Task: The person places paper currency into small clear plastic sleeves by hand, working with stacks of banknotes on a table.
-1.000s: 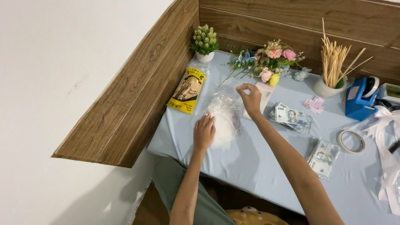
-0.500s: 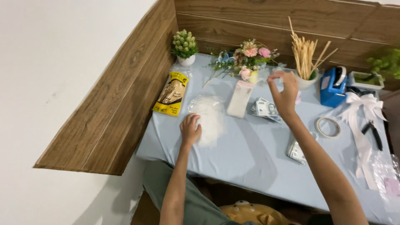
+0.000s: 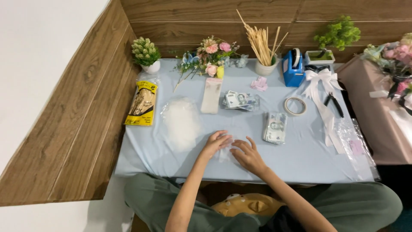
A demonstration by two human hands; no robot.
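The cloth (image 3: 300,154) on the table looks like smooth, matt pale blue fabric. Both hands, left hand (image 3: 217,143) and right hand (image 3: 248,155), press a thin clear plastic sleeve (image 3: 225,153), glossy and crinkled. Left of it lies a heap of the same clear film (image 3: 182,122). The wall (image 3: 77,129) left of the cloth is grained wood, satin. The ribbon (image 3: 322,81) looks like shiny white satin.
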